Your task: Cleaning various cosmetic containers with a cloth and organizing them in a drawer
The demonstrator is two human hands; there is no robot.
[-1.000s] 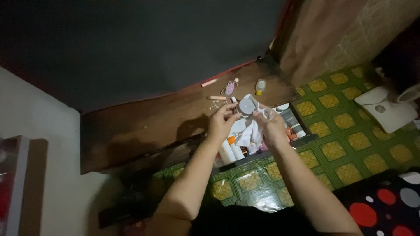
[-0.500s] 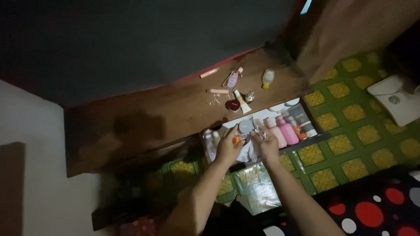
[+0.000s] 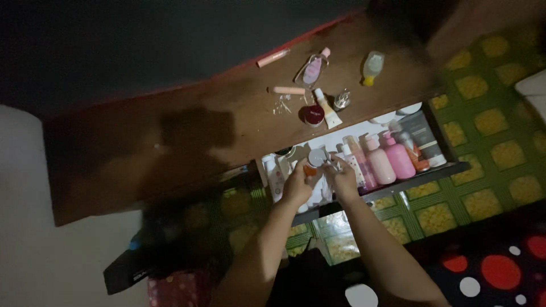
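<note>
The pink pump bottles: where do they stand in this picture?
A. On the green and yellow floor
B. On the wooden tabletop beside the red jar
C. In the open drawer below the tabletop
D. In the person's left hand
C: the pink pump bottles stand in a row inside the open drawer, below the wooden tabletop edge.

The whole view is dim and smeared. What the left hand (image 3: 298, 185) holds is mostly covered by its fingers: only a round grey top (image 3: 316, 157) and a spot of orange show, so the grip cannot be made out. The right hand (image 3: 343, 181) hides whatever it pinches. Bottles in the open drawer (image 3: 432, 172) are partly behind both hands. A white object (image 3: 533, 91) is cut off by the right edge. Small glittering bits (image 3: 281, 104) on the counter (image 3: 170, 136) are too tiny to identify.
</note>
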